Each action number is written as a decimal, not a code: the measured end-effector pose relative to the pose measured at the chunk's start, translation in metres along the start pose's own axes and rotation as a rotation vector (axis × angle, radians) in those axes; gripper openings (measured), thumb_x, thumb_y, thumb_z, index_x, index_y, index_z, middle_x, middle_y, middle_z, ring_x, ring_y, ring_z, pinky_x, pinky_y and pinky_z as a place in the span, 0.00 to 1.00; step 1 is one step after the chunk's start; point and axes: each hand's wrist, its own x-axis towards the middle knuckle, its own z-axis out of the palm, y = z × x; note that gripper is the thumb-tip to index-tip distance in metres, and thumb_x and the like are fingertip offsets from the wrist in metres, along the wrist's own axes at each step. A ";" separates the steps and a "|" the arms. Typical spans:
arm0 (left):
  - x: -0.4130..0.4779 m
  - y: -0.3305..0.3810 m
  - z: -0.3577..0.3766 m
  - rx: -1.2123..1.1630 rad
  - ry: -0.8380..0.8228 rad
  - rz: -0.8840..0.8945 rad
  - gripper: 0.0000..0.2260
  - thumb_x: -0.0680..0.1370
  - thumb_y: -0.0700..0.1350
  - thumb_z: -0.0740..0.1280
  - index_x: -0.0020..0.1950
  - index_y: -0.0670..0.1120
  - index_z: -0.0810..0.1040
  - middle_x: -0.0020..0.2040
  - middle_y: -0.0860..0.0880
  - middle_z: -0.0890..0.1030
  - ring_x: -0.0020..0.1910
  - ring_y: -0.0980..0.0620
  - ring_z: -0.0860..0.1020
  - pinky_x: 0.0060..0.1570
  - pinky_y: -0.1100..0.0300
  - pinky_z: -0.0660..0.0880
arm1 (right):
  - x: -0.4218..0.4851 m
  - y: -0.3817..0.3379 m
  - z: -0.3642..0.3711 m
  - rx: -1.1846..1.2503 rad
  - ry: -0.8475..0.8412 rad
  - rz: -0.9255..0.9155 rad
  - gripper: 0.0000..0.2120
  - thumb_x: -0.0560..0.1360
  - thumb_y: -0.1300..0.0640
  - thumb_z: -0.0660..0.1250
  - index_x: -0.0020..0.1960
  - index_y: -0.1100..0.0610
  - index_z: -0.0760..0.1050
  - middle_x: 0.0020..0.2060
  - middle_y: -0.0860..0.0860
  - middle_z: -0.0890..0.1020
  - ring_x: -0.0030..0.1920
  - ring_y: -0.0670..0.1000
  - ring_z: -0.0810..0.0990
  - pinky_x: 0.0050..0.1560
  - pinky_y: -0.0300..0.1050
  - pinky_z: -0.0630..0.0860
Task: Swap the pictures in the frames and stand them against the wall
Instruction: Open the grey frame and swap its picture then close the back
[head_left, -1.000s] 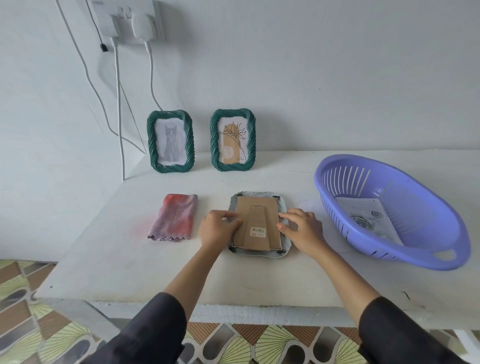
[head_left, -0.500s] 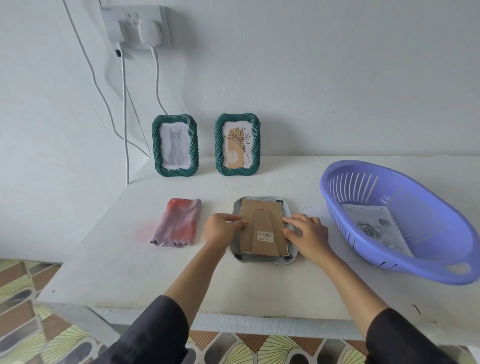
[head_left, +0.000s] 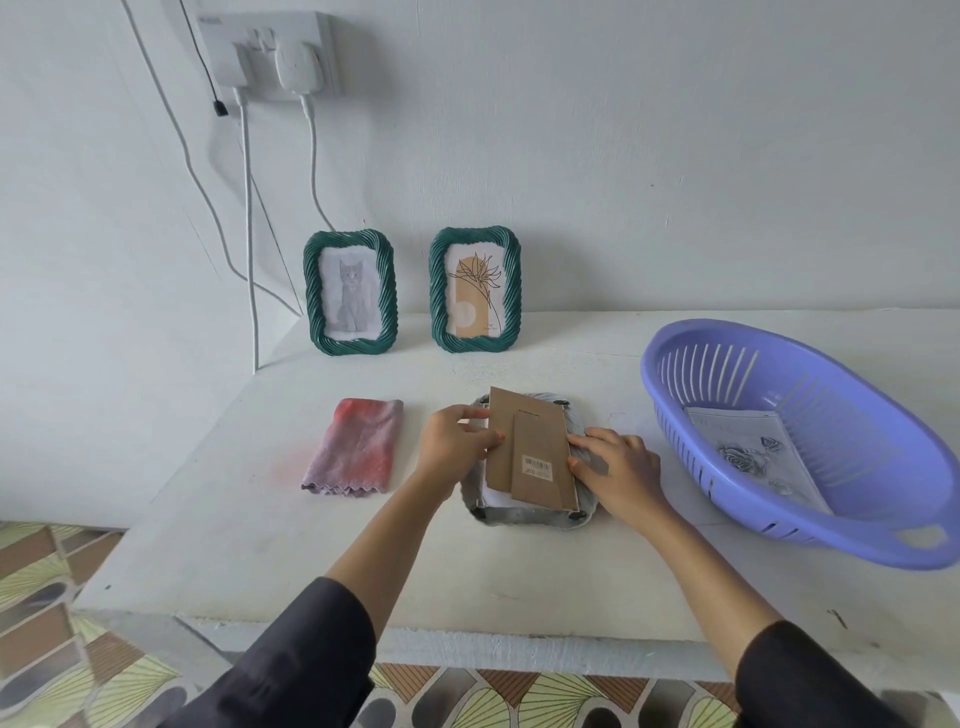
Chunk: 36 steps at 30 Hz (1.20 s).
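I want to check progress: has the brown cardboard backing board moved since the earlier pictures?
Yes. It sat inside the grey face-down picture frame; now the brown cardboard backing board is lifted, its far left corner over the frame's far rim.

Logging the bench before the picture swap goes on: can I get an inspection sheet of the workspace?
Surface: white table, with a faint reddish stain beside the cloth.
Job's things: cat frame and plant frame stand against the wall; third frame lies face down, its cardboard backing partly lifted out.
Clutter: the folded pink cloth; purple basket holding a rose drawing.
Hands: left hand pinches the backing's left edge; right hand touches its right edge, grip unclear.
Cables: white cables hang from the wall socket down past the table's left end.
Surroundings: white wall, patterned floor tiles.
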 end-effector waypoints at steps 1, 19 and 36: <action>0.000 0.001 -0.001 -0.004 -0.023 -0.002 0.15 0.71 0.33 0.70 0.57 0.39 0.77 0.35 0.48 0.79 0.31 0.53 0.77 0.34 0.63 0.75 | 0.000 0.000 0.000 -0.002 -0.001 0.000 0.17 0.77 0.48 0.61 0.65 0.44 0.71 0.67 0.44 0.70 0.67 0.51 0.65 0.65 0.46 0.56; 0.002 0.011 -0.024 -0.064 -0.020 -0.008 0.16 0.77 0.31 0.58 0.64 0.40 0.74 0.39 0.47 0.77 0.33 0.55 0.74 0.25 0.69 0.73 | -0.002 0.000 0.001 0.016 -0.008 -0.021 0.16 0.75 0.45 0.63 0.63 0.38 0.72 0.66 0.44 0.71 0.66 0.50 0.65 0.65 0.45 0.56; 0.010 -0.013 -0.071 0.274 0.274 -0.025 0.17 0.79 0.34 0.54 0.65 0.41 0.74 0.57 0.47 0.76 0.49 0.45 0.75 0.41 0.58 0.75 | -0.002 0.000 0.002 0.023 0.002 -0.018 0.16 0.75 0.45 0.64 0.62 0.39 0.73 0.66 0.44 0.71 0.66 0.50 0.65 0.66 0.46 0.56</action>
